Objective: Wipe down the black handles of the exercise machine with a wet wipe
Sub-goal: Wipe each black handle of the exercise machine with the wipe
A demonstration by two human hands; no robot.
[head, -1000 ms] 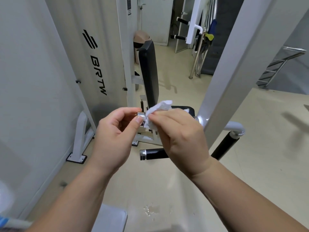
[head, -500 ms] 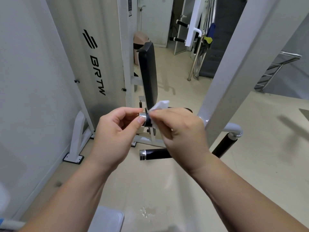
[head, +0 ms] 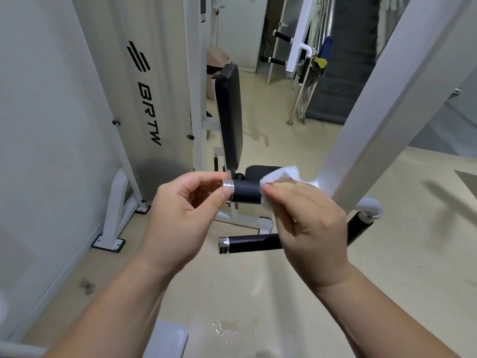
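Centre of frame: upper black handle [head: 246, 193], horizontal. Pinched at its chrome end cap [head: 228, 188] between thumb and fingers of left hand [head: 185, 215]. Right end wrapped in white wet wipe [head: 281, 177], gripped there by right hand [head: 309, 220], fingers curled. Just below: second black handle [head: 253, 244], partly hidden behind right hand.

Brand: BRTW, in black letters running down the white panel [head: 167, 60], up and left of the fingers [head: 206, 178] of the left hand [head: 180, 215].
Logo: three slanted black bars just above those letters.
Sticker: a sticker [head: 203, 14] on the post [head: 192, 73], high above the fingers, print too small to read.
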